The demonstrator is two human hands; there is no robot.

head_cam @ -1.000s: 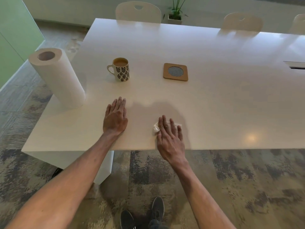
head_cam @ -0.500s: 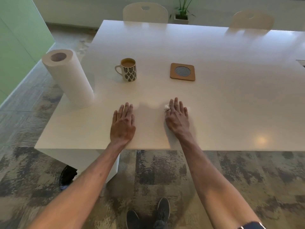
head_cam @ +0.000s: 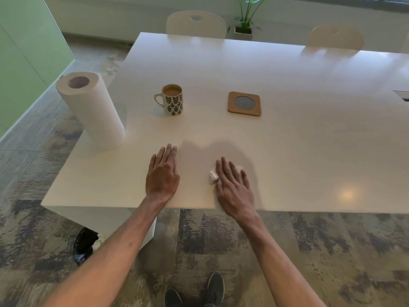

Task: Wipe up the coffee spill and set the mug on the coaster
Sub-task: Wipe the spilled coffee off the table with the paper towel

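A white mug (head_cam: 173, 100) with a black leaf pattern stands full of coffee on the white table (head_cam: 287, 140), its handle pointing left. To its right lies a square cork coaster (head_cam: 244, 103) with a grey mesh centre, nothing on it. My right hand (head_cam: 233, 187) presses flat, fingers straight, on a crumpled white paper towel (head_cam: 213, 175) near the table's front edge; only bits of the paper show beside the fingers. My left hand (head_cam: 162, 173) rests flat on the table to the left of it. No spill is visible on the surface.
A tall roll of paper towels (head_cam: 93, 111) stands near the table's left edge. Pale chairs (head_cam: 195, 24) and a potted plant (head_cam: 244, 21) are at the far side. A green wall is on the left, and patterned carpet lies below.
My right hand has slid the paper towel away from me and then back toward the front edge. The left hand stayed flat in place.
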